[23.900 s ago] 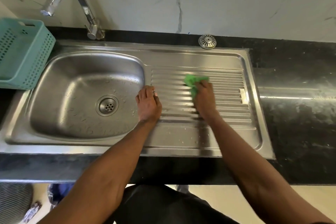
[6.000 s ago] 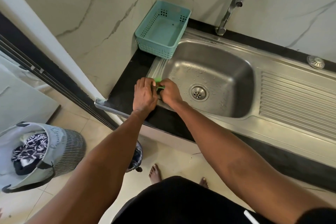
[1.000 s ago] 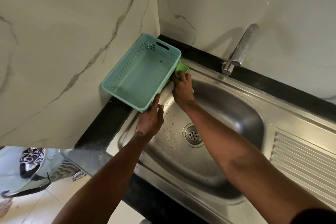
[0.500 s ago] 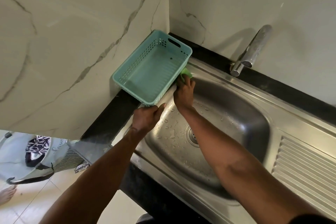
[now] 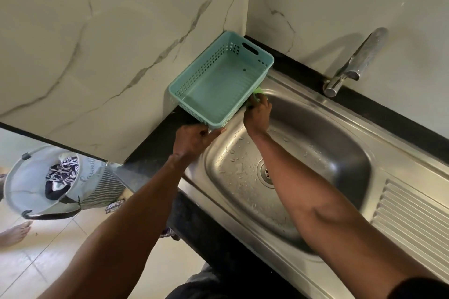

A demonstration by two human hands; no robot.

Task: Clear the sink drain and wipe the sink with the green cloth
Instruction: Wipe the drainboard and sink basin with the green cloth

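1. Head view, looking down: a marble-veined wall (image 5: 109,43) fills the upper left and meets a second wall panel in the corner behind the counter.
2. A black countertop (image 5: 155,138) runs along both walls and carries the stainless steel sink (image 5: 315,143), whose basin is dotted with water drops and whose ribbed drainboard (image 5: 413,221) lies to the right.
3. On the floor at lower left stands a laundry hamper (image 5: 31,184) with dark patterned clothes inside; a bare foot (image 5: 14,233) shows just below it.
4. A teal plastic basket (image 5: 218,85) sits in the corner, tilted, its near end raised over the sink's left rim.
5. The chrome tap (image 5: 352,65) rises from the back ledge, its spout pointing toward the camera side of the basin.
6. The left hand (image 5: 194,139) grips the basket's near corner, fingers curled under its lower edge.
7. The right hand (image 5: 258,114) presses down at the sink's back-left rim, right beside the basket's side wall, fingers curled over the cloth.
8. The drain (image 5: 264,172) lies at the basin's bottom, partly hidden by the right forearm.
9. The green cloth (image 5: 257,92) shows only as a small bunch beyond the right fingertips, touching the rim and the basket wall.
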